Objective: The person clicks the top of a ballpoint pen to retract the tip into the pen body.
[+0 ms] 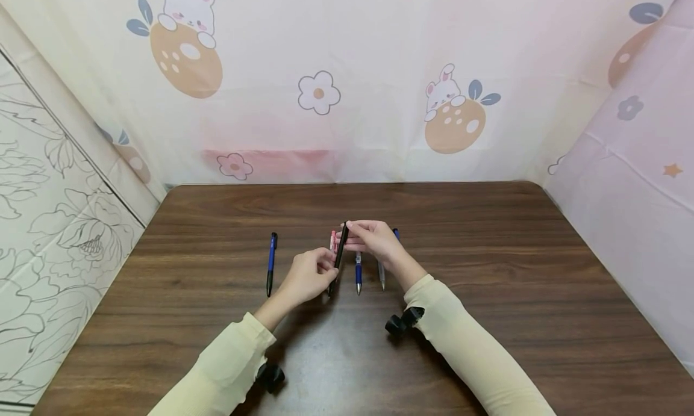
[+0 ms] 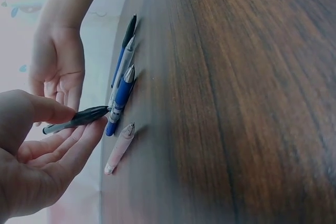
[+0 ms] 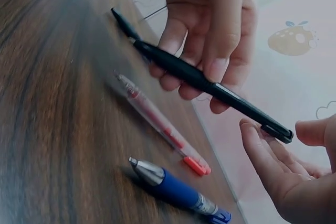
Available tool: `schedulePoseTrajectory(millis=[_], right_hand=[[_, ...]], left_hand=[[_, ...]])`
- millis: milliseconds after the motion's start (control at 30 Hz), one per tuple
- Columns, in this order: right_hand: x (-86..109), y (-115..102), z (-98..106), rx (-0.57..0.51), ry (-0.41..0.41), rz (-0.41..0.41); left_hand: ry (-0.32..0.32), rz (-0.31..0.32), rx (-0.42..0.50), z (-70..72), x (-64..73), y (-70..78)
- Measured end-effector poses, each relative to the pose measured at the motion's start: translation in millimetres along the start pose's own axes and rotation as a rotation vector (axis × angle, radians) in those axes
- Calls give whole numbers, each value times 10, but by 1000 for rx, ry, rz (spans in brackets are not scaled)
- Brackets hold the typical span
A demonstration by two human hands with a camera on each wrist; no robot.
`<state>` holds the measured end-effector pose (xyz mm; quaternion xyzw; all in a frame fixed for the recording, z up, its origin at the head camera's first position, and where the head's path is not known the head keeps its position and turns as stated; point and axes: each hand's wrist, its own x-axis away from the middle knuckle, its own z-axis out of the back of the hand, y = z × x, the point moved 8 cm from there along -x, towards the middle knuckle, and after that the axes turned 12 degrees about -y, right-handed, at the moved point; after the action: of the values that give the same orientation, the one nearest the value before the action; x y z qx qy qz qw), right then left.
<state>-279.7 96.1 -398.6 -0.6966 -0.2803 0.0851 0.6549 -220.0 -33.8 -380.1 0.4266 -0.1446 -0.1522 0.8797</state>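
Raised over the table, a black pen point(image 1: 339, 254) slants between the two hands. My left hand point(image 1: 308, 276) pinches it between thumb and fingers, seen closely in the right wrist view. Around the pen's upper end is my right hand point(image 3: 299, 182), its thumb and fingers spread with a gap, not visibly gripping it. Beneath lies a clear pen with red parts point(image 3: 163, 124). To its right are a blue and silver pen point(image 1: 358, 276), a greyish pen point(image 1: 382, 276) and a blue pen with a black tip point(image 2: 129, 31), partly hidden by the right hand in the head view.
A blue and black pen point(image 1: 271, 263) lies apart on the left of the brown wooden table point(image 1: 488, 241). A patterned curtain point(image 1: 368, 133) hangs behind the table's back edge. Black wrist devices point(image 1: 403, 322) stick out beneath the sleeves.
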Motion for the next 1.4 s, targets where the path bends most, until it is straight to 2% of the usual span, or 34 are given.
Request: schedulePoseTrajectory(millis=[167, 367, 833, 1267, 1400], right_hand=[[-2, -5, -8, -105, -15, -6], [-12, -3, 5, -170, -26, 5], [5, 3, 21, -237, -30, -4], [2, -18, 57, -222, -8, -15], [1, -19, 63, -228, -9, -19]], left_hand=[[-7, 0, -6, -2, 6, 2], [-13, 12, 23, -8, -2, 1], [-20, -3, 84, -34, -14, 14], [-15, 42, 242, -108, -32, -103], [-46, 65, 330, -170, -59, -138]])
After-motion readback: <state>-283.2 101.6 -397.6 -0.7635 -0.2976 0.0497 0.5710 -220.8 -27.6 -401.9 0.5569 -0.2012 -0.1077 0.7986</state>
